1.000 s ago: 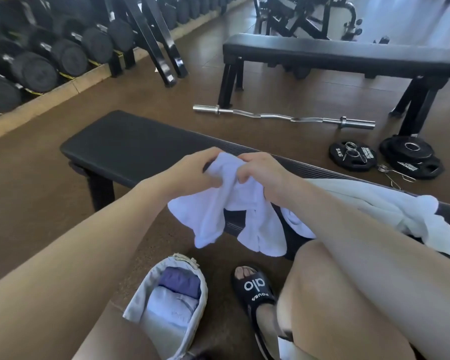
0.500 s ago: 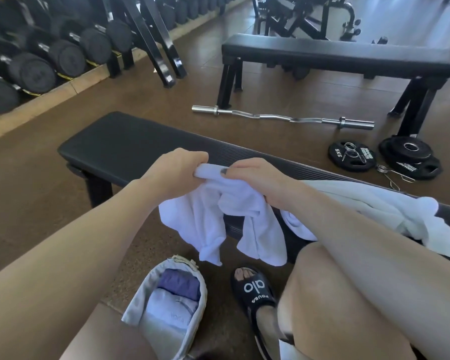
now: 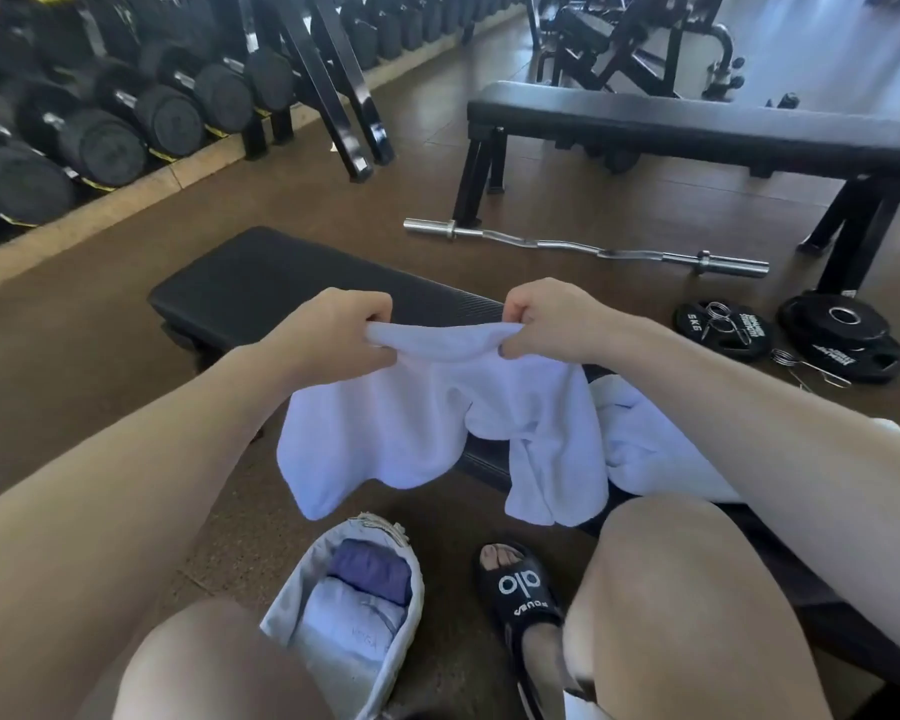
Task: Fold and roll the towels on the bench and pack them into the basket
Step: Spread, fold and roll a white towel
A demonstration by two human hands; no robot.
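A white towel (image 3: pixel 437 418) hangs in the air over the near edge of the black bench (image 3: pixel 261 283). My left hand (image 3: pixel 333 330) pinches its top edge at the left and my right hand (image 3: pixel 552 319) pinches the same edge at the right, so the edge is stretched between them. The towel's lower part droops in folds. More white towels (image 3: pixel 645 449) lie crumpled on the bench to the right, partly behind my right arm. On the floor between my knees stands a pale fabric basket (image 3: pixel 302 589) holding rolled towels, one light and one purple.
A curl bar (image 3: pixel 583 246), weight plates (image 3: pixel 842 330) and spring collars lie on the floor beyond the bench. A second black bench (image 3: pixel 697 127) stands farther back. Dumbbell racks (image 3: pixel 126 111) line the left wall. My sandalled foot (image 3: pixel 520 589) is beside the basket.
My hands have moved apart along the towel's top edge, spreading the bunched towel wide. The towel now hangs lower and flatter in front of the bench.
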